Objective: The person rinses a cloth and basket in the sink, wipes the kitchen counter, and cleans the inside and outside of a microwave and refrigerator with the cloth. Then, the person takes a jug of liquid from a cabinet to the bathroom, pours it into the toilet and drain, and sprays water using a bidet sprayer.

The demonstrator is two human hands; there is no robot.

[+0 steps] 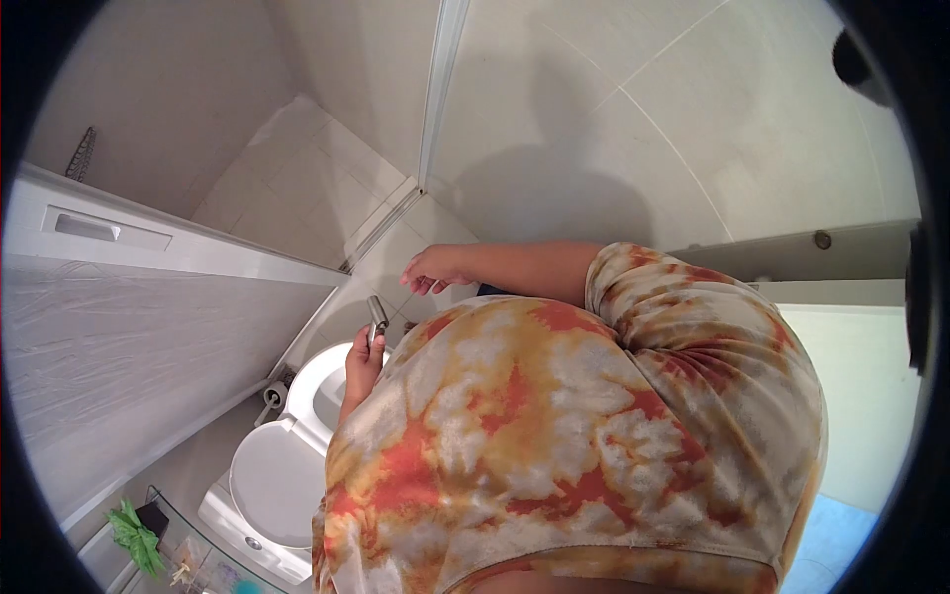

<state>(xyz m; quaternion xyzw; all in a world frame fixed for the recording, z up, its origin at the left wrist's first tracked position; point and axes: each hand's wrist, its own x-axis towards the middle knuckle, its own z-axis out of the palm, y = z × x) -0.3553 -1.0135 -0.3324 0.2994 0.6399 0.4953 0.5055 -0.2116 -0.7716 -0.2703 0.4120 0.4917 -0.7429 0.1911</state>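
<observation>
My left hand (363, 364) is closed around a shiny metal bidet sprayer (377, 311), its head sticking up above my fingers. That hand is beside the white toilet (319, 376), whose seat ring and part of the bowl show; my shirt hides the rest of the left arm. My right hand (431, 270) reaches across in front of my body, over the tiled floor. Its fingers are loosely bent and apart, with nothing seen in them. A gap separates it from the sprayer.
A white sliding-door panel (188, 247) with a recessed handle runs along the left. A toilet paper roll (274, 396) hangs by the toilet. At lower left, a glass shelf (198, 543) holds a green plant (136, 537). A metal-edged screen (435, 99) stands ahead.
</observation>
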